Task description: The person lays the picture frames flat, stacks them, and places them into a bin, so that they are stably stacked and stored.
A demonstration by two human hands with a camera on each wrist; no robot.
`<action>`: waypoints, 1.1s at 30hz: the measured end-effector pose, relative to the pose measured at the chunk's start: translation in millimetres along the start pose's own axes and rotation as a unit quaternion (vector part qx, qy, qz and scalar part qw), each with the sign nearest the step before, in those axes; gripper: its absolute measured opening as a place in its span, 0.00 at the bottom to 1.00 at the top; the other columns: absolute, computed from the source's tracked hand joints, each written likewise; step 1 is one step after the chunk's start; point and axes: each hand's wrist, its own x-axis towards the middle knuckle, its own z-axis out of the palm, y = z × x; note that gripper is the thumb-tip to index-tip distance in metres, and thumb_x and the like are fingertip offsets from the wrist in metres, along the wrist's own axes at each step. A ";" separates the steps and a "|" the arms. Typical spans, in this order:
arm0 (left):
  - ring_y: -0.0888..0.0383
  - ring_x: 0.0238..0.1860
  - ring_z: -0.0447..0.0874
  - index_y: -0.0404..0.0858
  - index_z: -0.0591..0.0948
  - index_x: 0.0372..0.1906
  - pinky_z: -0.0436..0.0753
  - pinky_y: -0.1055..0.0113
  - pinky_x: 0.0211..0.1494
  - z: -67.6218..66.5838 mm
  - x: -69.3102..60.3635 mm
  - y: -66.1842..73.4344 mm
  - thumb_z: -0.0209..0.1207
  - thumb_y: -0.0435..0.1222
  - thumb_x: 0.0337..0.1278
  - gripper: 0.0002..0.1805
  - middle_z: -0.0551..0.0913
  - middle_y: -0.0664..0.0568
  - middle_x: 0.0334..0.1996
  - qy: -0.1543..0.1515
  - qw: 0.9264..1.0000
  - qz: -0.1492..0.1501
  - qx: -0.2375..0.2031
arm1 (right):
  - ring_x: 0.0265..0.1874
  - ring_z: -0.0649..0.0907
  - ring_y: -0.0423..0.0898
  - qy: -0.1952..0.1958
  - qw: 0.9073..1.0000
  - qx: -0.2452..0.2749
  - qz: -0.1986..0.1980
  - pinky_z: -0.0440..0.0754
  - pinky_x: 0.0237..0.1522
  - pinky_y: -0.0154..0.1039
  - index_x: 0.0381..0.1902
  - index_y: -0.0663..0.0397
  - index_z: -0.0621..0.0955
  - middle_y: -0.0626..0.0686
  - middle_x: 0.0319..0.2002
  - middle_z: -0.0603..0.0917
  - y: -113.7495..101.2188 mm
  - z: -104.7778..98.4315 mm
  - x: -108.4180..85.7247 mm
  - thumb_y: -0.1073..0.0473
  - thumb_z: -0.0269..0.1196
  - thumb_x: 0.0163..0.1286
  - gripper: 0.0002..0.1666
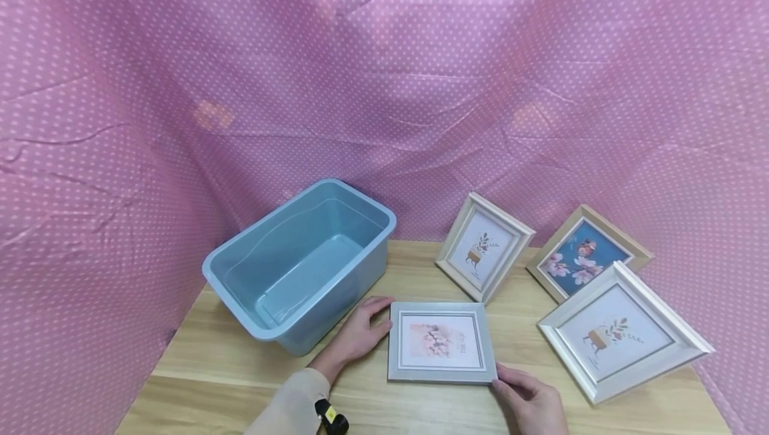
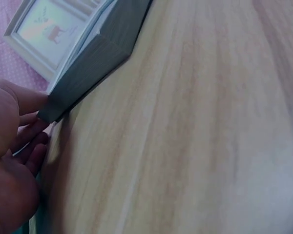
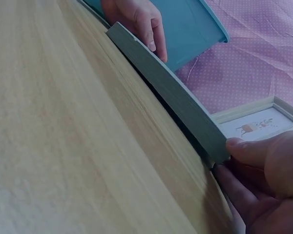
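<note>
Between the two hands, a grey picture frame (image 1: 441,343) with a pink flower print lies face up, just off the wooden table or on it; a dark gap shows under its edge in the right wrist view. My left hand (image 1: 362,328) pinches its left edge, thumb and fingers about the corner in the left wrist view. At the lower right corner, my right hand (image 1: 531,400) grips it, thumb (image 3: 246,150) on top and fingers below. Behind it stands a cream picture frame (image 1: 482,248) with a plant-pot print.
A blue plastic tub (image 1: 312,268) stands left of the left hand, nothing visible inside. At the right stand a white picture frame (image 1: 621,335) and a tan picture frame (image 1: 585,255) with a bird print. Pink dotted cloth (image 1: 420,88) hangs around the wooden table (image 1: 204,361).
</note>
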 end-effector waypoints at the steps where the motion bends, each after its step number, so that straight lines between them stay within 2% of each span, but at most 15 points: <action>1: 0.36 0.77 0.73 0.29 0.77 0.73 0.70 0.38 0.82 -0.2 -0.1 0.3 0.62 0.31 0.74 0.26 0.78 0.35 0.73 -0.001 1.000 -0.001 0.001 | 0.46 0.84 0.22 0.002 1.000 -0.003 -0.007 0.76 0.49 0.13 0.49 0.57 0.93 0.57 0.52 0.94 -0.6 0.7 0.1 0.67 0.76 0.65 0.14; 6: 0.36 0.78 0.72 0.29 0.77 0.74 0.69 0.38 0.82 -1.2 0.1 1.7 0.62 0.32 0.75 0.27 0.77 0.35 0.73 -0.006 1.000 -0.009 -0.002 | 0.43 0.87 0.25 0.010 0.999 -0.014 -0.043 0.84 0.44 0.18 0.46 0.59 0.93 0.60 0.50 0.94 -2.9 3.0 0.6 0.70 0.76 0.64 0.12; 9: 0.36 0.78 0.72 0.29 0.77 0.74 0.69 0.37 0.82 -1.4 0.3 2.0 0.62 0.32 0.75 0.27 0.77 0.35 0.74 -0.008 1.000 -0.012 -0.003 | 0.42 0.89 0.28 0.008 0.998 -0.018 -0.051 0.86 0.43 0.21 0.46 0.60 0.93 0.61 0.50 0.94 -3.8 4.0 1.8 0.70 0.76 0.63 0.12; 16: 0.36 0.78 0.72 0.31 0.77 0.74 0.69 0.38 0.82 -0.6 0.7 0.7 0.62 0.33 0.76 0.27 0.77 0.36 0.74 -0.003 1.000 -0.018 0.004 | 0.43 0.91 0.33 0.001 0.999 -0.015 -0.045 0.87 0.44 0.22 0.46 0.61 0.93 0.61 0.50 0.94 -4.6 2.9 2.8 0.71 0.76 0.63 0.13; 23: 0.37 0.79 0.70 0.32 0.76 0.75 0.69 0.38 0.83 1.0 -1.2 1.8 0.61 0.34 0.77 0.27 0.76 0.37 0.75 0.003 1.000 -0.029 0.006 | 0.44 0.87 0.26 -0.013 0.999 -0.030 -0.014 0.87 0.47 0.24 0.49 0.59 0.92 0.58 0.52 0.94 -6.5 0.6 2.3 0.68 0.75 0.67 0.13; 33: 0.38 0.79 0.71 0.35 0.77 0.75 0.70 0.38 0.82 2.9 -2.2 -0.2 0.61 0.35 0.78 0.26 0.77 0.39 0.75 0.016 1.000 -0.023 0.004 | 0.47 0.86 0.28 0.002 0.997 -0.069 -0.034 0.84 0.50 0.24 0.49 0.55 0.93 0.54 0.49 0.95 -9.5 -3.2 2.7 0.63 0.73 0.70 0.11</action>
